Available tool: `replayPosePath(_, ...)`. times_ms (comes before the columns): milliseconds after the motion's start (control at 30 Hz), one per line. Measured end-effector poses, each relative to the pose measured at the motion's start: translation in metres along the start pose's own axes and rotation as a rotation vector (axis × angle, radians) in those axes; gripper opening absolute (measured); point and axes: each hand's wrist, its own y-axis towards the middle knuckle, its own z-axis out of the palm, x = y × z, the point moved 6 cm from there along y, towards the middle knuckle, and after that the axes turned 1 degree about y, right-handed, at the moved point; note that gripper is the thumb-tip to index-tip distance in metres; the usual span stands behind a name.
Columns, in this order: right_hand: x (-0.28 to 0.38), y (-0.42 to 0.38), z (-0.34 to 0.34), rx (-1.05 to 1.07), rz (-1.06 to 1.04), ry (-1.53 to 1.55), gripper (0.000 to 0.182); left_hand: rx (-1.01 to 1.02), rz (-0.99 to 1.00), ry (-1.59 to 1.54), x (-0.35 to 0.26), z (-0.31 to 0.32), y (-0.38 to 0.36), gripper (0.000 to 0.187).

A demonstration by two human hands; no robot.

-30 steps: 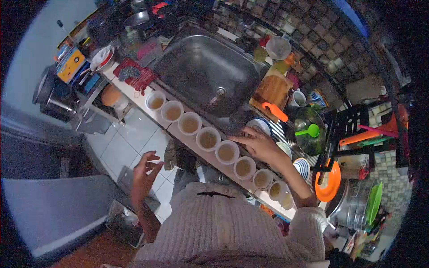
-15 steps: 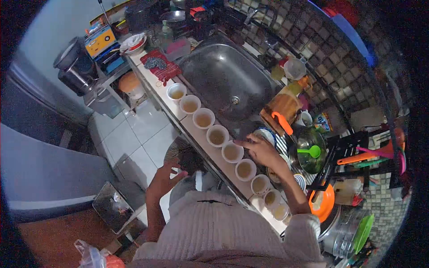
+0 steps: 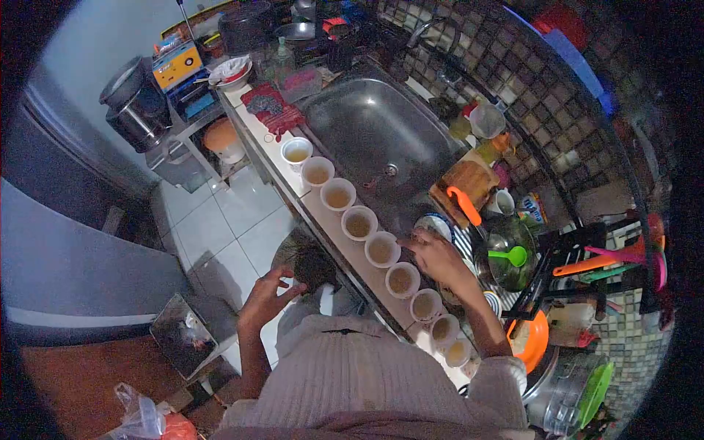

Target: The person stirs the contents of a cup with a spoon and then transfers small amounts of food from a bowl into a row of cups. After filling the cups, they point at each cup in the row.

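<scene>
Several small plastic cups of pale brownish liquid stand in a slanting row along the counter ledge. My right hand (image 3: 434, 257) is over the counter, its fingertips right by the rim of a middle cup (image 3: 382, 250). The fingers are loosely bent and apart, with nothing seen in them. Below it stands another filled cup (image 3: 402, 280), and above, one more cup (image 3: 359, 223). My left hand (image 3: 265, 299) hangs over the floor side of the counter, thumb and fingers apart and nothing between them.
A steel sink (image 3: 374, 125) lies behind the row. To the right are a wooden cutting board (image 3: 466, 183), a bowl with a green ladle (image 3: 516, 256) and an orange plate (image 3: 534, 341). A red cloth (image 3: 275, 110) rests at the far end of the ledge.
My right hand's fingers have drawn back slightly to the right from the middle cup's rim and are more bent. My left hand stays about where it was. The view has shifted a little.
</scene>
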Motion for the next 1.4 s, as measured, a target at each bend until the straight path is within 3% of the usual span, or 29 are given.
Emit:
replayPosePath(100,0.004,-0.005,-0.003,0.001,-0.028,-0.045,0.034,0.004,-0.041,-0.017,-0.007,0.003,-0.004,0.047)
replayPosePath(200,0.0,-0.004,0.0,-0.021,-0.094,0.099,0.033,-0.008,-0.004,-0.033,0.004,0.011,-0.003,0.051)
replayPosePath(267,-0.004,-0.004,-0.003,-0.107,-0.059,0.194,0.034,-0.016,0.041,-0.034,0.013,0.018,-0.004,0.052)
replayPosePath(367,-0.007,-0.001,-0.005,-0.141,0.005,0.127,0.035,0.066,-0.044,-0.009,0.012,0.028,-0.004,0.055)
replayPosePath(467,-0.005,0.004,-0.002,-0.112,-0.127,0.003,0.036,0.068,-0.087,-0.024,0.012,0.037,-0.009,0.056)
replayPosePath(600,-0.008,0.006,-0.001,-0.116,-0.093,-0.053,0.036,0.007,-0.023,-0.006,0.008,0.041,-0.011,0.054)
replayPosePath(700,0.002,0.004,-0.004,0.012,-0.15,-0.047,0.038,0.013,-0.042,-0.002,0.002,0.04,-0.013,0.053)
replayPosePath(1267,-0.011,0.001,0.003,-0.064,-0.115,0.111,0.03,-0.062,-0.049,-0.001,-0.002,0.043,-0.039,0.047)
replayPosePath(1400,-0.007,0.001,-0.005,-0.242,-0.275,0.053,0.031,-0.067,-0.058,0.001,0.002,0.044,-0.039,0.05)
